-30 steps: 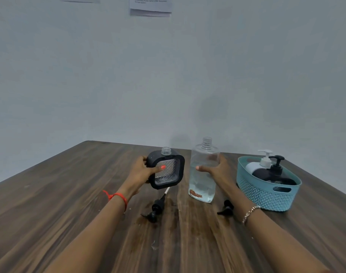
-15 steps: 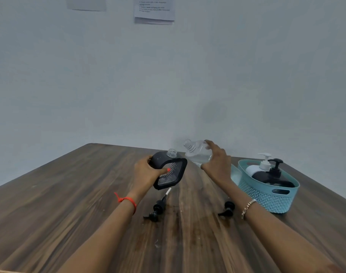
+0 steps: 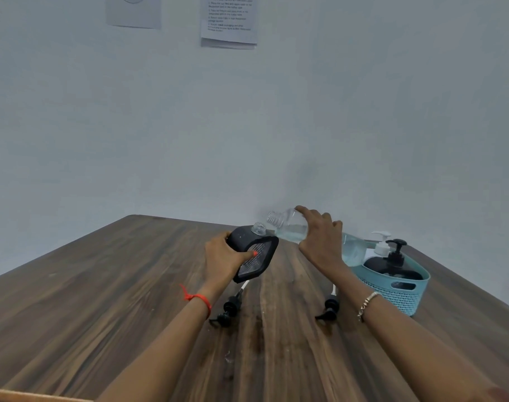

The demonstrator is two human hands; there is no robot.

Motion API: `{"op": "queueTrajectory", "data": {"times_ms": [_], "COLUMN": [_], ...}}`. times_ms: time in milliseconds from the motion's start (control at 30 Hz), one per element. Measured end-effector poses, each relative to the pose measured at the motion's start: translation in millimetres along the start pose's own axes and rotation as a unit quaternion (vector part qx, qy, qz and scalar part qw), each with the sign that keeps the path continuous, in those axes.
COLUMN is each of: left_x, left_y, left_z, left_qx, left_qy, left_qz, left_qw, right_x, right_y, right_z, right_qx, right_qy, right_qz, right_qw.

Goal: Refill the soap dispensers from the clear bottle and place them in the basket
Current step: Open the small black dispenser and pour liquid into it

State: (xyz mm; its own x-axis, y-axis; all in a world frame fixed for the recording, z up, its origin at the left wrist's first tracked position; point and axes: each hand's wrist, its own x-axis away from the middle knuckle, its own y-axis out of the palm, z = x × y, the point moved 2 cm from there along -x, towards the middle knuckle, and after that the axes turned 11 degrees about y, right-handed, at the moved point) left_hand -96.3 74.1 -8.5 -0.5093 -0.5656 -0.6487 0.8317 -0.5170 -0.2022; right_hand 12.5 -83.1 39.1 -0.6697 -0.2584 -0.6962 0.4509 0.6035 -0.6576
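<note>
My left hand [image 3: 223,256] grips a square black soap dispenser [image 3: 254,255] with an open clear neck, tilted toward the right above the table. My right hand [image 3: 320,237] holds the clear bottle [image 3: 289,226] nearly on its side, its open mouth just above and right of the dispenser's neck, with clear liquid inside. A teal basket [image 3: 404,288] at the right holds a black pump dispenser [image 3: 392,264] and a white pump dispenser [image 3: 381,245].
Two black pump heads lie on the dark wooden table [image 3: 102,285]: one [image 3: 228,309] under the black dispenser, another [image 3: 330,307] beside my right forearm. A pale wall with two paper sheets [image 3: 228,20] stands close behind the table.
The clear bottle rose off the table and tipped onto its side toward the dispenser. The black dispenser tilted over to the right. The view shifted slightly downward.
</note>
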Motion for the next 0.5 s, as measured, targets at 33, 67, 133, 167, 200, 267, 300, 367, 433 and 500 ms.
{"op": "queueTrajectory", "data": {"times_ms": [33, 67, 133, 167, 200, 267, 300, 367, 433, 500], "left_x": [0.9, 2.0, 4.0, 4.8, 5.6, 6.8, 7.5, 8.7, 10.1, 11.5], "left_y": [0.2, 0.4, 0.8, 0.7, 0.6, 0.5, 0.3, 0.2, -0.1, -0.7], "left_z": [1.4, 2.6, 4.7, 6.0, 7.1, 8.6, 9.1, 9.5, 9.3, 9.6], "left_qx": [-0.003, -0.006, -0.009, -0.010, -0.011, -0.009, -0.009, -0.013, -0.009, -0.006], "left_qy": [0.001, 0.002, 0.004, 0.005, 0.007, 0.006, 0.006, 0.005, 0.004, 0.002], "left_qz": [0.002, 0.004, 0.006, 0.006, 0.005, 0.004, 0.004, 0.002, 0.002, 0.001], "left_qw": [1.000, 1.000, 1.000, 1.000, 1.000, 1.000, 1.000, 1.000, 1.000, 1.000], "right_x": [0.1, 0.1, 0.2, 0.3, 0.6, 1.1, 1.3, 1.7, 1.8, 1.8], "right_y": [-1.4, -2.9, -6.0, -7.1, -8.1, -9.2, -9.4, -10.0, -10.9, -11.6], "right_z": [-0.4, -0.9, -1.6, -1.7, -1.7, -1.7, -1.7, -2.0, -2.7, -3.9], "right_qx": [0.005, 0.010, 0.023, 0.028, 0.032, 0.036, 0.041, 0.055, 0.062, 0.067], "right_qy": [-0.003, -0.006, -0.012, -0.014, -0.016, -0.021, -0.023, -0.026, -0.026, -0.026], "right_qz": [0.000, 0.000, -0.001, -0.002, -0.001, 0.002, 0.002, 0.000, -0.004, -0.009], "right_qw": [1.000, 1.000, 1.000, 0.999, 0.999, 0.999, 0.999, 0.998, 0.998, 0.997]}}
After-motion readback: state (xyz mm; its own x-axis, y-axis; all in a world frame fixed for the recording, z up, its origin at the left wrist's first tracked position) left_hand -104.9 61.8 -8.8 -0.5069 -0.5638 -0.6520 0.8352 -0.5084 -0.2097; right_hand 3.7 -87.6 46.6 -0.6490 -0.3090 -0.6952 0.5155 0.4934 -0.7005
